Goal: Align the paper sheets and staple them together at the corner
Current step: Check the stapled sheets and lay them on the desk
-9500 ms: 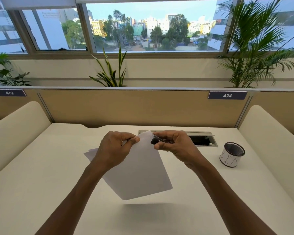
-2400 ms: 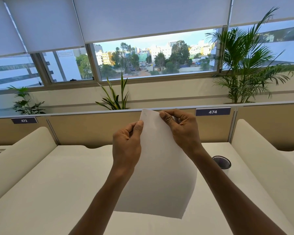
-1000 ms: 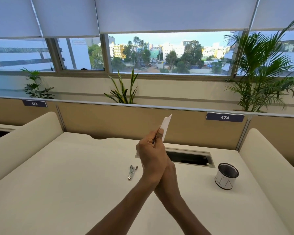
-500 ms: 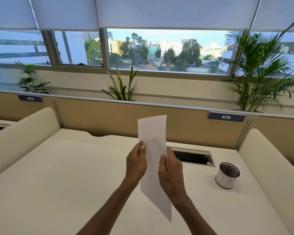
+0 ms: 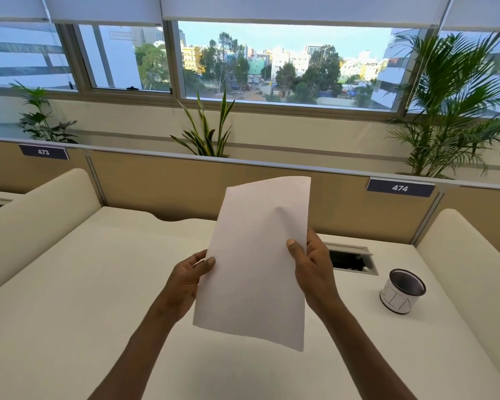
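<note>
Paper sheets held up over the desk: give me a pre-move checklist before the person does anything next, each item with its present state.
1. Both hands on the paper sheets: ok. Left hand holds the left edge, right hand the right edge.
2. Sheets clear of the desk: ok, held upright in the air.
3. Edges aligned: ok as far as visible; only one outline shows.
4. Staple in the top corner: cannot tell, too small to make out.
5. Stapler located: not ok, none in view.
6. Mesh cup out of the way: ok, standing apart to the right.
</note>
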`<act>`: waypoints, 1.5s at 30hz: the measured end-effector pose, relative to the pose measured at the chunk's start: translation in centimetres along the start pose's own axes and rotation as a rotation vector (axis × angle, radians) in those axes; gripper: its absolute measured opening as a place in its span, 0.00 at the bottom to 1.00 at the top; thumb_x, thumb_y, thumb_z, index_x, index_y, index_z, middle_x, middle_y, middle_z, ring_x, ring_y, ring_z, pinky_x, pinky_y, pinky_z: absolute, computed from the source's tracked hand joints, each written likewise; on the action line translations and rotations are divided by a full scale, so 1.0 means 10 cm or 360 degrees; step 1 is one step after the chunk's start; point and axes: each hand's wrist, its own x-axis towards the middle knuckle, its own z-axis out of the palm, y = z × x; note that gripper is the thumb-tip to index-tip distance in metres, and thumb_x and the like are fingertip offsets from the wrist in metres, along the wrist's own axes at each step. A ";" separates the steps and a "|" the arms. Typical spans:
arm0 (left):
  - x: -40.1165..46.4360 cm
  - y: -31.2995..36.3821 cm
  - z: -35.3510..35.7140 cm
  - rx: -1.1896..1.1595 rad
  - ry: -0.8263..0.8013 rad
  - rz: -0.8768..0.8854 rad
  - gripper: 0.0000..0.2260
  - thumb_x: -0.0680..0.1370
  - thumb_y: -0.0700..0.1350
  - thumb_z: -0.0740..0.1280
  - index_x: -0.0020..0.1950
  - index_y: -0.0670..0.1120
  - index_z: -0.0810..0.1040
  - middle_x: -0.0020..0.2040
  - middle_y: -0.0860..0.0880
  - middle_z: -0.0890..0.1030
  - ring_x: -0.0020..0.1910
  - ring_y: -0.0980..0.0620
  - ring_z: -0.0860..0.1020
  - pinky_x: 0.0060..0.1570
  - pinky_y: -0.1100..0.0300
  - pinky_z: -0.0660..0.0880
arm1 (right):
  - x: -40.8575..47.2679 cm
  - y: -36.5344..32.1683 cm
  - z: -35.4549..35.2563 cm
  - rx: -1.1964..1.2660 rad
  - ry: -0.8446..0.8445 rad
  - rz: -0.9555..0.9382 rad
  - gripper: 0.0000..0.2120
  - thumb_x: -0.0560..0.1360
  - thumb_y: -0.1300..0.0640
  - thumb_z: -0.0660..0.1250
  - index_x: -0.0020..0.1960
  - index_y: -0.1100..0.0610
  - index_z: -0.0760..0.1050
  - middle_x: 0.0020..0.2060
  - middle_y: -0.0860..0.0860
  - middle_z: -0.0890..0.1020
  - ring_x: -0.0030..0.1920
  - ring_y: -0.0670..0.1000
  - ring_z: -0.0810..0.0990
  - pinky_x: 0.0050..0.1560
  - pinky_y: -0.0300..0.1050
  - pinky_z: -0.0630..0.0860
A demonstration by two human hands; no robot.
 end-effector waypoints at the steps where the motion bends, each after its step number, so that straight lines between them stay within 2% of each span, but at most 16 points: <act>1: 0.01 -0.02 -0.06 -0.0035 -0.0008 -0.0034 0.34 0.60 0.55 0.81 0.63 0.46 0.78 0.59 0.43 0.83 0.54 0.44 0.82 0.52 0.50 0.80 | 0.04 0.03 0.05 0.0016 -0.0020 0.0032 0.14 0.81 0.59 0.60 0.52 0.38 0.73 0.47 0.38 0.82 0.47 0.46 0.83 0.43 0.39 0.82; 4: 0.03 -0.12 -0.27 -0.0051 0.0011 -0.0101 0.31 0.64 0.50 0.79 0.65 0.44 0.76 0.60 0.42 0.83 0.56 0.41 0.82 0.55 0.47 0.80 | 0.12 0.17 0.21 0.0018 -0.0073 0.0117 0.14 0.80 0.60 0.60 0.54 0.40 0.74 0.51 0.46 0.84 0.50 0.49 0.84 0.49 0.47 0.83; 6: 0.04 -0.18 -0.40 -0.0002 0.0081 -0.0132 0.28 0.66 0.47 0.77 0.64 0.43 0.76 0.59 0.41 0.83 0.56 0.40 0.82 0.58 0.45 0.78 | 0.19 0.27 0.35 -0.0024 -0.0126 0.0146 0.14 0.80 0.60 0.60 0.54 0.41 0.74 0.51 0.47 0.83 0.50 0.50 0.84 0.49 0.48 0.83; 9: 0.09 -0.27 -0.57 0.0120 0.0281 -0.0135 0.18 0.71 0.43 0.75 0.60 0.42 0.79 0.55 0.43 0.85 0.53 0.40 0.83 0.55 0.45 0.78 | 0.28 0.47 0.56 -0.0161 -0.0224 0.0187 0.12 0.80 0.59 0.60 0.59 0.45 0.73 0.53 0.47 0.82 0.52 0.49 0.82 0.52 0.49 0.82; 12: 0.21 -0.42 -0.81 0.0215 0.0536 -0.0135 0.13 0.71 0.41 0.74 0.55 0.43 0.81 0.50 0.44 0.86 0.49 0.40 0.84 0.51 0.46 0.80 | 0.35 0.72 0.79 -0.0353 -0.0341 0.0259 0.14 0.78 0.59 0.61 0.63 0.51 0.70 0.52 0.43 0.79 0.52 0.47 0.81 0.53 0.48 0.82; 14: 0.30 -0.51 -0.97 0.0306 0.0652 -0.0138 0.11 0.71 0.42 0.75 0.53 0.45 0.82 0.47 0.46 0.87 0.48 0.41 0.85 0.51 0.45 0.80 | 0.38 0.90 0.94 -0.0419 -0.0411 0.0308 0.15 0.78 0.61 0.62 0.64 0.52 0.69 0.51 0.42 0.78 0.48 0.44 0.81 0.48 0.40 0.82; 16: 0.36 -0.58 -1.11 0.0372 0.0724 -0.0149 0.10 0.71 0.42 0.75 0.52 0.46 0.83 0.46 0.47 0.87 0.47 0.42 0.85 0.52 0.45 0.80 | 0.41 1.07 1.06 -0.0502 -0.0422 0.0368 0.16 0.78 0.62 0.62 0.65 0.53 0.69 0.51 0.42 0.77 0.46 0.43 0.80 0.40 0.32 0.78; 17: 0.38 -0.60 -1.17 0.0384 0.0746 -0.0153 0.10 0.72 0.42 0.75 0.52 0.46 0.82 0.46 0.48 0.87 0.46 0.43 0.85 0.52 0.45 0.80 | 0.43 1.15 1.12 -0.0538 -0.0414 0.0407 0.16 0.78 0.62 0.62 0.65 0.54 0.69 0.50 0.43 0.77 0.46 0.45 0.80 0.40 0.32 0.77; 21: 0.51 -0.70 -1.40 0.0429 0.0826 -0.0200 0.11 0.72 0.44 0.75 0.53 0.46 0.82 0.47 0.47 0.87 0.46 0.44 0.85 0.52 0.44 0.80 | 0.50 1.44 1.31 -0.0629 -0.0374 0.0542 0.12 0.76 0.62 0.62 0.59 0.53 0.72 0.45 0.47 0.80 0.45 0.50 0.80 0.45 0.44 0.79; 24: 0.63 -0.76 -1.55 0.0480 0.0871 -0.0232 0.12 0.72 0.44 0.75 0.54 0.46 0.82 0.48 0.46 0.86 0.47 0.43 0.84 0.52 0.44 0.80 | 0.56 1.62 1.44 -0.0714 -0.0392 0.0559 0.11 0.74 0.61 0.64 0.56 0.54 0.73 0.42 0.49 0.80 0.43 0.49 0.79 0.45 0.46 0.78; 28: 0.85 -0.78 -1.70 0.0542 0.0918 -0.0266 0.13 0.72 0.45 0.75 0.55 0.46 0.81 0.49 0.46 0.86 0.48 0.43 0.84 0.53 0.45 0.79 | 0.65 1.84 1.58 -0.0822 -0.0418 0.0536 0.12 0.74 0.62 0.64 0.57 0.56 0.74 0.31 0.46 0.74 0.32 0.44 0.73 0.35 0.34 0.70; 30: 0.98 -0.77 -1.77 0.0593 0.0929 -0.0288 0.13 0.71 0.46 0.76 0.54 0.46 0.81 0.50 0.46 0.85 0.49 0.44 0.84 0.53 0.45 0.79 | 0.72 1.91 1.65 -0.0821 -0.0422 0.0561 0.13 0.75 0.63 0.64 0.59 0.57 0.73 0.32 0.47 0.75 0.32 0.44 0.74 0.35 0.34 0.71; 33: 1.22 -0.73 -1.83 0.0681 0.0940 -0.0280 0.11 0.72 0.45 0.75 0.53 0.48 0.81 0.49 0.47 0.85 0.47 0.44 0.83 0.51 0.48 0.79 | 0.88 2.02 1.76 -0.0838 -0.0426 0.0581 0.17 0.75 0.64 0.63 0.63 0.58 0.71 0.36 0.51 0.77 0.38 0.49 0.77 0.40 0.43 0.76; 36: 1.47 -0.67 -1.84 0.0815 0.0946 -0.0235 0.12 0.72 0.45 0.75 0.54 0.47 0.81 0.48 0.47 0.85 0.45 0.45 0.83 0.45 0.54 0.77 | 1.07 2.11 1.86 -0.0902 -0.0433 0.0548 0.21 0.74 0.64 0.63 0.67 0.60 0.68 0.38 0.52 0.77 0.40 0.52 0.78 0.45 0.46 0.77; 39: 1.75 -0.66 -1.86 0.0933 0.0932 -0.0195 0.12 0.72 0.42 0.74 0.56 0.44 0.81 0.49 0.46 0.84 0.46 0.45 0.82 0.42 0.56 0.74 | 1.26 2.25 1.96 -0.0982 -0.0431 0.0554 0.19 0.74 0.64 0.63 0.64 0.60 0.68 0.39 0.55 0.77 0.40 0.54 0.78 0.45 0.48 0.78; 45: 2.19 -0.79 -1.96 0.1108 0.0963 -0.0181 0.13 0.73 0.38 0.73 0.56 0.42 0.82 0.54 0.43 0.84 0.52 0.44 0.82 0.52 0.54 0.74 | 1.57 2.54 2.07 -0.1103 -0.0448 0.0550 0.06 0.71 0.67 0.60 0.47 0.62 0.69 0.33 0.53 0.73 0.32 0.52 0.69 0.35 0.46 0.71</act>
